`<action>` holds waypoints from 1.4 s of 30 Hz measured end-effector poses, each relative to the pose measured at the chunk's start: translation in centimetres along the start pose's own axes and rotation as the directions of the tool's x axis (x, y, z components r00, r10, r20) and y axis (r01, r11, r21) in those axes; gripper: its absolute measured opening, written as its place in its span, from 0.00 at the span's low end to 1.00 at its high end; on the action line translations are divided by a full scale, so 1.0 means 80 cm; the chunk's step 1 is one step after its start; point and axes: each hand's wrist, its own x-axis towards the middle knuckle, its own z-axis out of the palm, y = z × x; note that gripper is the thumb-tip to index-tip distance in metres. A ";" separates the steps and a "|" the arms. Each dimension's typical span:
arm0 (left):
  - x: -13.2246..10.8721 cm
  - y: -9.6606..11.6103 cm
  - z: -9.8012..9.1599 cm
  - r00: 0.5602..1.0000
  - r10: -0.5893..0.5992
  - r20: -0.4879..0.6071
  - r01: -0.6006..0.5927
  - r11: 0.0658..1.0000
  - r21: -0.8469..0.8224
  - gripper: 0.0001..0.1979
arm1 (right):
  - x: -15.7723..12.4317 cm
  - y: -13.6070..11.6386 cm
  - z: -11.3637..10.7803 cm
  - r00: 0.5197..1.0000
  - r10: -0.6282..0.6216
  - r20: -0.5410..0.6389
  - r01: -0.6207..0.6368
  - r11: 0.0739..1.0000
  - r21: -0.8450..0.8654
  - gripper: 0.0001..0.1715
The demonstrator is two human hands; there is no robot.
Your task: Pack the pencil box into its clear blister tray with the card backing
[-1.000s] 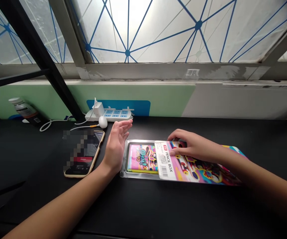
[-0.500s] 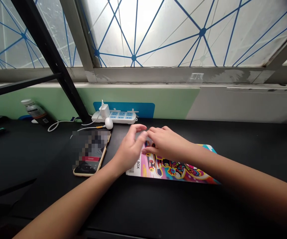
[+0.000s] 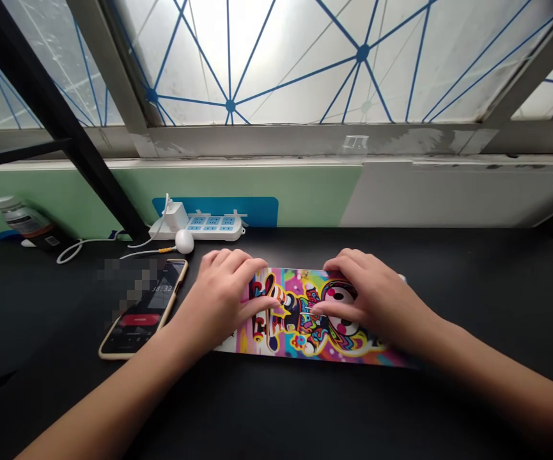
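A flat, brightly printed box (image 3: 300, 326) with a cartoon figure in pink, blue and yellow lies sideways on the black desk. On its left part is my left hand (image 3: 228, 291), the thumb across the printed top and the fingers curled at the far edge. My right hand (image 3: 372, 287) has the same grip farther right, its thumb on the print beside the figure's face. Both hands cover parts of the box, and its right end is mostly hidden. Left of my left hand, a phone (image 3: 149, 313) in a pale case lies with its screen lit.
A white power strip (image 3: 218, 228) with a plugged-in adapter (image 3: 174, 216) stands against the wall. A cable with a round white piece (image 3: 184, 241) lies before it. A tilted bottle (image 3: 29, 220) is at far left, near a black slanted post (image 3: 89, 166). Windows rise behind.
My hands were together at the box's left end; now they are apart, the right one moved right along the box. The view has shifted a little to the right.
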 end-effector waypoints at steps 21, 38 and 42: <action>-0.008 0.005 0.007 0.964 0.087 0.253 -0.090 0.996 0.001 0.35 | -0.029 -0.048 0.031 0.885 -0.454 -0.103 0.439 0.888 -0.136 0.06; -0.007 -0.012 -0.001 0.870 -0.083 0.486 0.115 0.993 -0.036 0.42 | -0.011 0.024 0.006 0.907 -0.004 0.421 -0.095 0.972 0.215 0.50; -0.006 -0.013 -0.004 0.876 -0.083 0.476 0.122 0.991 -0.051 0.41 | -0.010 0.023 0.005 0.915 -0.025 0.402 -0.073 0.971 0.226 0.50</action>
